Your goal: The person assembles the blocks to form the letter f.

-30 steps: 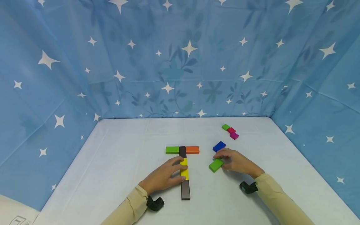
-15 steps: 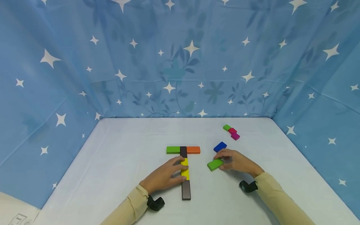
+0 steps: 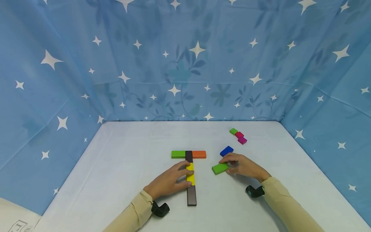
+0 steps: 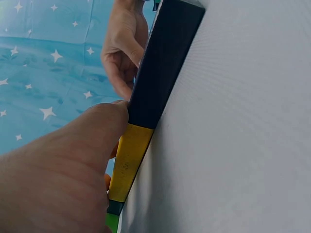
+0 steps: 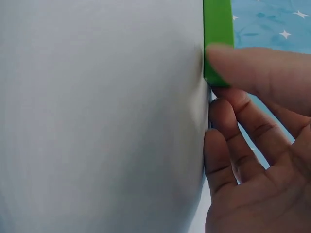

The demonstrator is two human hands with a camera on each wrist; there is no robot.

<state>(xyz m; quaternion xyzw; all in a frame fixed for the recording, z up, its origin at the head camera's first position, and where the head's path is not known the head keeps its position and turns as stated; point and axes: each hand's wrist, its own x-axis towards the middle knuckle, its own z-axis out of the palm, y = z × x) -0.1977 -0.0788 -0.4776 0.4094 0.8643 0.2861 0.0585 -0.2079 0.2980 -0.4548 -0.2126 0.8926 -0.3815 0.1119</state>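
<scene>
My left hand (image 3: 171, 180) rests its fingertips on a yellow block (image 3: 190, 178) in the middle of a T-shaped row of blocks lying on the table. In the left wrist view its thumb lies along the block row's edge. A dark block (image 3: 191, 196) forms the near end of the stem, and another dark block (image 3: 188, 156) tops it, between a green block (image 3: 178, 154) and an orange block (image 3: 199, 154). Right of the stem, my right hand (image 3: 243, 166) pinches a second green block (image 3: 219, 168) by its right end, low at the tabletop; in the right wrist view the thumb presses that block's side (image 5: 218, 29).
A blue block (image 3: 226, 151) lies just beyond the right hand. Farther back are small green (image 3: 233, 131), red (image 3: 239, 135) and magenta (image 3: 242, 140) blocks in a slanted line. A blue star-patterned curtain (image 3: 145, 64) surrounds the white table (image 3: 130, 138).
The green block in my right hand has shifted slightly left and turned to lie more nearly crosswise. My left hand has kept its place on the yellow block.
</scene>
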